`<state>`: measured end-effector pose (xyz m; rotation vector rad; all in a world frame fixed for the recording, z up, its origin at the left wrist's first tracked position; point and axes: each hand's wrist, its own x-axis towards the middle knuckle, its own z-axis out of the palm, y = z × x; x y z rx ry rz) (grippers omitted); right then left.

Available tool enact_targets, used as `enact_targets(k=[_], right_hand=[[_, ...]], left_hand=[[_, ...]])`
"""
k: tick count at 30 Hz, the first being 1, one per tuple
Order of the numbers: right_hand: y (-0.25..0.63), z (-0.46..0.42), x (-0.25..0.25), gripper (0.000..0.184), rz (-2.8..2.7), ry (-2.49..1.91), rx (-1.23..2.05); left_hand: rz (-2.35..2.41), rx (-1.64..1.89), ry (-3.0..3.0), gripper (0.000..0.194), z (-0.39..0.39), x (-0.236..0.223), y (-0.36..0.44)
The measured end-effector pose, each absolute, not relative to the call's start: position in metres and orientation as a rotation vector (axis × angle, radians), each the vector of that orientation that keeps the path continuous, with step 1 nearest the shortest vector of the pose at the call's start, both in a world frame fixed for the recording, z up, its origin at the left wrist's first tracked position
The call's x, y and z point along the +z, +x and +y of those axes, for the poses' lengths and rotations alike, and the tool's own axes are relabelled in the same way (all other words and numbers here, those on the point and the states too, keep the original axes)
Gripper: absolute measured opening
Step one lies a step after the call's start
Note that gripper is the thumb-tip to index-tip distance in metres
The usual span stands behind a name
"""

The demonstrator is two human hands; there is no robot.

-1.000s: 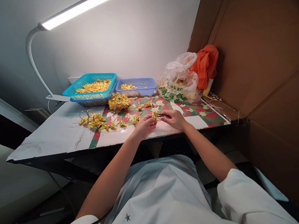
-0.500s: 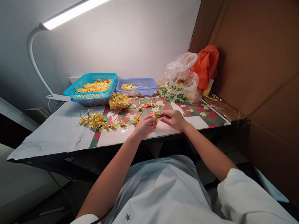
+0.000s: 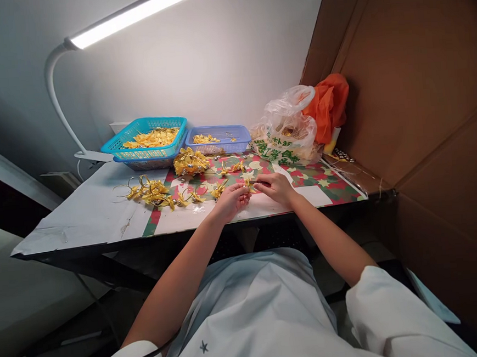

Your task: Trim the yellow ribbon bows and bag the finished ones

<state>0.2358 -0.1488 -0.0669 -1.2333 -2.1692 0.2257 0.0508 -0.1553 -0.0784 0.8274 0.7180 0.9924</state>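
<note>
Close together over the table's front part, my two hands meet at a small yellow ribbon bow [image 3: 247, 182]. My left hand [image 3: 232, 201] is closed, pinching the bow between thumb and fingertips. My right hand [image 3: 278, 189] is closed round a thin dark tool [image 3: 265, 184] whose tip reaches the bow; its exact kind is hidden by the fingers. Just left of my hands lies another yellow bow piece [image 3: 218, 189]. Further left is a loose pile of yellow bows with gold wire loops and small silvery bells [image 3: 153, 192]. A thick yellow bunch [image 3: 190, 161] sits behind.
A turquoise basket [image 3: 108, 147] full of yellow pieces and a lilac basket [image 3: 242, 144] stand at the back. To their right are a clear plastic bag [image 3: 289, 141] and orange cloth [image 3: 331, 105]. A lamp [image 3: 51, 83] arches over the left; cardboard [image 3: 421, 87] walls the right.
My right hand has shifted very slightly, and the dark tool shows less beside the bow. My left hand stays in place with the bow.
</note>
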Motion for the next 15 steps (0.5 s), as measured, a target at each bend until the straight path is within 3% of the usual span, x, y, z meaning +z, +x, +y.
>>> enact_targets(k=[8,15], right_hand=[[0.249,-0.157,-0.076,0.035,-2.047,-1.181,0.357],[0.245,-0.167,-0.081,0.033,-2.091,-1.159,0.190]], left_hand=[[0.734,1.028,0.777,0.019,-0.156,-0.076,0.051],[0.723,1.046,0.803,0.022,-0.159,-0.075,0.052]])
